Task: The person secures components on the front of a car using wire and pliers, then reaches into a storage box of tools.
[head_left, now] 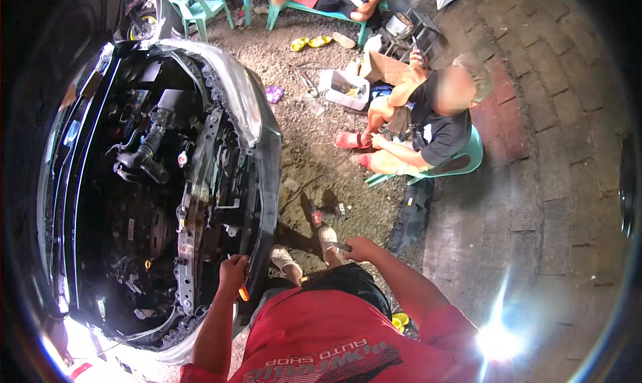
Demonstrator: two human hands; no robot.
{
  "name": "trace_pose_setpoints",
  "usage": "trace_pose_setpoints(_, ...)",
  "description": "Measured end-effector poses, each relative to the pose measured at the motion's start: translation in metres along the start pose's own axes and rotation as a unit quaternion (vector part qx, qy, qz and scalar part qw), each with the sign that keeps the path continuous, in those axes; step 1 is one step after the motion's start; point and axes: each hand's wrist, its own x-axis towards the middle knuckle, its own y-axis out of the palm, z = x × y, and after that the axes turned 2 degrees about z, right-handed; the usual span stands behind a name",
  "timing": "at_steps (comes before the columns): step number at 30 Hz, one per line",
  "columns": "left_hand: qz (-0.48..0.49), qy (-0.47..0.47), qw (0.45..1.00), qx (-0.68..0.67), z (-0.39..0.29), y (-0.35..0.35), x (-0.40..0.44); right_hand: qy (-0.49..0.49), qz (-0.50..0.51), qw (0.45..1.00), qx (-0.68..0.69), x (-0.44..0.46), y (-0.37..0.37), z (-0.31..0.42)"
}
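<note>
- Head view, 1 of 1: a person stands at the front corner of a car [266,152] whose engine bay lies open.
- Left hand [233,271]: fingers wrapped around an orange-handled tool [244,293], which sits just beside the car's front edge; its thin shaft projects above the fist.
- Right hand [363,249]: fingers closed on a slim dark object [343,246], held over the ground; its kind cannot be told.
- Hazard 1: a loosened left grip could drop the tool among the parts behind the front edge, near the metal crossbar [195,202], where gaps look deep and dark.
- Hazard 2: the left forearm, close to the bodywork, might scrape an exposed edge if it swings inward.
- Hazard 3: a red-and-black power tool [315,216] lies just ahead of the clogs [328,237]; a forward step could trip on it.
- Hazard 4: the glaring lamp [500,341] at lower right may throw body shadow, concealing small parts.
</note>
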Motion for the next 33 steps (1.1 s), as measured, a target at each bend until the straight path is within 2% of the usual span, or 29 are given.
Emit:
trace_pose_setpoints(9, -0.003, -0.014, 1.000, 0.003, 0.015, -0.003, 0.006, 0.030, 0.019, 0.998, 0.042, 0.011, 0.017, -0.021)
trace_pose_setpoints(13, -0.010, 0.002, 1.000, 0.019, 0.023, -0.003, 0.009, 0.041, 0.040, 0.998, 0.000, 0.015, 0.020, -0.027)
trace_pose_setpoints(15, -0.012, 0.024, 0.999, 0.038, 0.026, -0.003, 0.011, 0.041, 0.010, 0.999, -0.004, 0.012, 0.022, -0.027)
trace_pose_setpoints(19, -0.028, 0.012, 0.998, 0.049, 0.023, -0.002, 0.014, 0.064, 0.030, 0.997, -0.001, 0.007, 0.017, -0.030)
trace_pose_setpoints(21, -0.042, 0.068, 0.989, 0.124, 0.026, -0.006, 0.019, 0.041, 0.005, 0.999, 0.006, 0.005, 0.020, -0.035)
trace_pose_setpoints(22, -0.046, 0.059, 0.992, 0.106, 0.034, -0.006, 0.025, 0.016, -0.041, 0.999, 0.025, -0.001, 0.021, -0.035)
trace_pose_setpoints(23, -0.053, 0.049, 0.993, 0.088, 0.039, -0.006, 0.030, 0.023, -0.028, 0.999, 0.021, 0.002, 0.026, -0.041)
trace_pose_setpoints(25, -0.053, 0.031, 0.988, 0.139, 0.019, -0.007, 0.026, 0.021, -0.006, 1.000, 0.014, 0.009, 0.034, -0.051)
trace_pose_setpoints(28, -0.064, 0.004, 0.993, 0.098, 0.019, -0.007, 0.034, 0.032, -0.016, 0.999, 0.020, 0.008, 0.024, -0.051)
trace_pose_setpoints(29, -0.074, -0.004, 0.993, 0.090, 0.018, -0.007, 0.035, 0.031, -0.039, 0.988, 0.149, 0.001, 0.010, -0.046)
trace_pose_setpoints(30, -0.077, 0.030, 0.990, 0.114, 0.015, -0.008, 0.033, 0.031, -0.056, 0.959, 0.275, -0.013, -0.014, -0.033)
trace_pose_setpoints(31, -0.084, 0.061, 0.985, 0.136, 0.013, -0.009, 0.032, 0.048, -0.058, 0.905, 0.418, -0.045, -0.050, 0.003)
trace_pose_setpoints(32, -0.100, 0.047, 0.986, 0.126, 0.013, -0.010, 0.032, -0.019, -0.096, 0.865, 0.492, -0.075, -0.081, 0.027)
trace_pose_setpoints(33, -0.088, 0.052, 0.985, 0.142, 0.013, -0.009, 0.035, -0.035, -0.120, 0.868, 0.480, -0.113, -0.114, 0.059)
